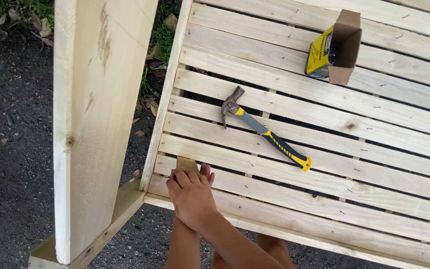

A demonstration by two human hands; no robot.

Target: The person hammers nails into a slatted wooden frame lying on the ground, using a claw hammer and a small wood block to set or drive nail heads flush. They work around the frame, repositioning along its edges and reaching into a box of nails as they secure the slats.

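You stood outdoors over dark gravel (11, 149), with grass and dead leaves along the top edge, facing a slatted seat (324, 149) of pale unfinished wood. At the near left corner of the slats, a small wooden block (186, 164) stood on a slat, only its top showing above your fingers. Your right hand (191, 197) lay curled over your left hand (205, 172), both pressed together around the block; of the left, only the fingertips showed, so its grip could not be told. Further up the slats, well apart from your hands, lay a claw hammer (265, 130) with a grey and yellow handle, head toward the upper left. Beyond it, near the top right, an open cardboard box (342, 47) with a yellow label rested on its side. Left of the seat rose a broad upright plank (93, 124).
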